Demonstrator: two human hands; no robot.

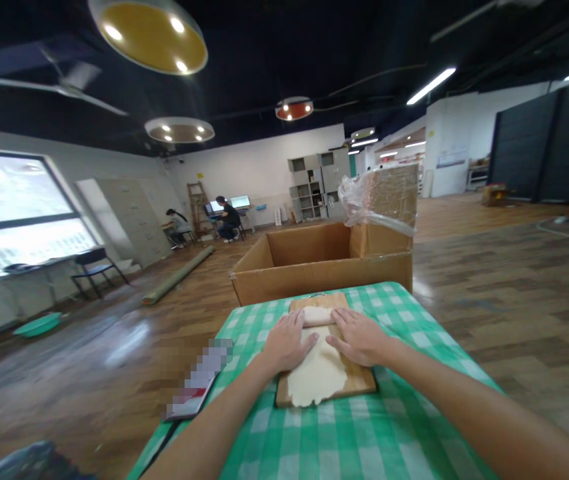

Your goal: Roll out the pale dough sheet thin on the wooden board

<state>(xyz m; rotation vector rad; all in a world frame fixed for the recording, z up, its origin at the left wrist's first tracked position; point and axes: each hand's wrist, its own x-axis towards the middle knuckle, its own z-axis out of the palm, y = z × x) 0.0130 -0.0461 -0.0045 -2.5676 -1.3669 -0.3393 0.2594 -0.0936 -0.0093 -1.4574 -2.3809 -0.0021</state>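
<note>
A flat sheet of pale dough (317,373) with a ragged near edge lies on a wooden cutting board (361,381). Across its far end is a pale cylinder (318,316); whether it is rolled-up dough or a rolling pin wrapped in dough, I cannot tell. My left hand (288,340) lies over the cylinder's left end, fingers stretched forward and thumb toward the dough. At the right end, my right hand (359,335) rests the same way, palm down with its thumb pointing inward. The cylinder's two ends are hidden under my fingers.
A green checked cloth (354,440) covers the table. On its left edge lies a flat device (199,383), blurred out. Beyond the table stands a large open cardboard box (324,277) with plastic-wrapped cardboard (389,197). Two people sit at desks far back.
</note>
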